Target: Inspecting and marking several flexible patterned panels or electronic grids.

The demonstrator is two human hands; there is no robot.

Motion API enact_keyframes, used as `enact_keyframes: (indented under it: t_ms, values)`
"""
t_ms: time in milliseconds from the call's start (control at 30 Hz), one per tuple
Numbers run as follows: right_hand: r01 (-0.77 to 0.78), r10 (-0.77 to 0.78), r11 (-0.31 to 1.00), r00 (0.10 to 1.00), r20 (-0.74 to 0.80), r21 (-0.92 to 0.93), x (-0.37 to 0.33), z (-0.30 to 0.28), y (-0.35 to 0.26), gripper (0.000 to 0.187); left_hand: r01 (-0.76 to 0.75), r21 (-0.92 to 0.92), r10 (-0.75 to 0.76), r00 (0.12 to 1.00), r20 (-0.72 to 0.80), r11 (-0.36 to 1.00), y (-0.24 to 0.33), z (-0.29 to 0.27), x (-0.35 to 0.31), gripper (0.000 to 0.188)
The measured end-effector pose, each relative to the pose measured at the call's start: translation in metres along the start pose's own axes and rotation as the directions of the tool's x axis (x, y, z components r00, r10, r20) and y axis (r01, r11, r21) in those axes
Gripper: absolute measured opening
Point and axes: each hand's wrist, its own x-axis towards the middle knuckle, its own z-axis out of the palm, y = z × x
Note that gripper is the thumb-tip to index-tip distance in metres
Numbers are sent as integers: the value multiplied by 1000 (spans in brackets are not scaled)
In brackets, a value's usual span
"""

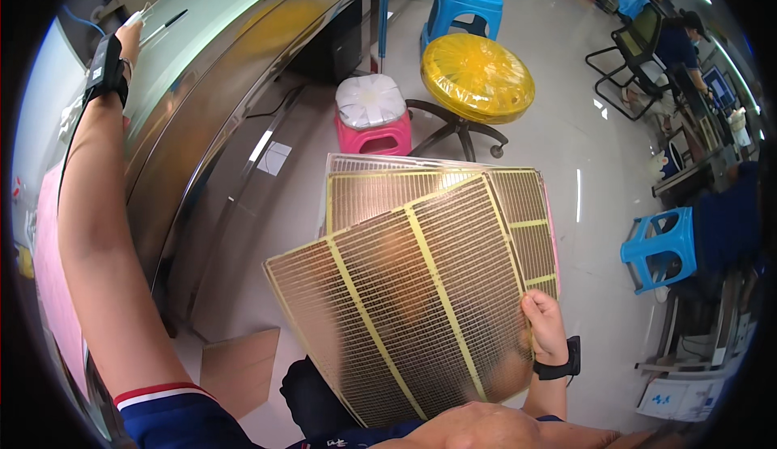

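My right hand [545, 327] grips the right edge of a copper-coloured circuit board panel [396, 303], thumb on its front face. Fine rows cover the panel, crossed by yellow-green strips, and it is tilted in front of my body. Behind it are more panels [530, 214] of the same kind, partly hidden. My left arm is stretched to the far left, with the left hand [129, 40] over a glass-topped table [231, 0]. Something white shows at its fingertips, which are too small to read. Close beside that hand lies a black and white pen [166, 26].
Beyond the panels stand a pink stool [372, 137] with a white-wrapped seat, a yellow-covered swivel stool [477, 76] and a blue stool [465, 8]. Another blue stool [660, 246] is at right. A brown board [240, 368] rests low at left. A person [680, 48] works far right.
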Motion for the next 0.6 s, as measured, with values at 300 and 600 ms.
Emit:
enact_keyframes:
  t_ms: [300,600]
  values:
    - [109,-112,989,993,-30,-100,26,-27,-16,20,-169,7,162,934,-319,986,77,-172,-21,18]
    - [230,-226,954,973,42,-193,4,-65,-67,22,-386,-708,-144,813,-564,592,161,-367,-222,18]
